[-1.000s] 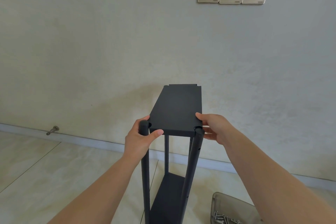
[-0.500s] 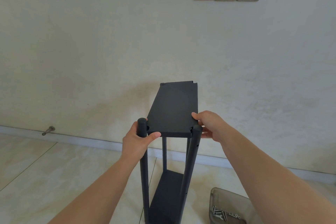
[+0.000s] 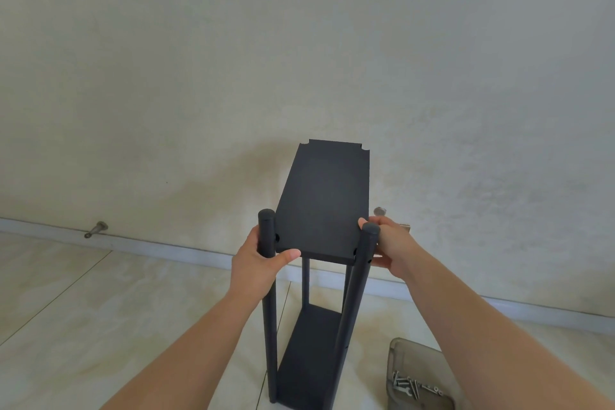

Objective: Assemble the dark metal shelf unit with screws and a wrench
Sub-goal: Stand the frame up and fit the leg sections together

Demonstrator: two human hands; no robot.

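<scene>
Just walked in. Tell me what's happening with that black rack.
A person is putting together a dark metal shelf unit that stands upright on the tiled floor by the wall. The left hand grips the near left post, thumb on the front edge of the top shelf panel. The right hand holds that panel's right side beside the near right post. A lower shelf is already in. A tray of screws sits on the floor to the right; no wrench is visible.
</scene>
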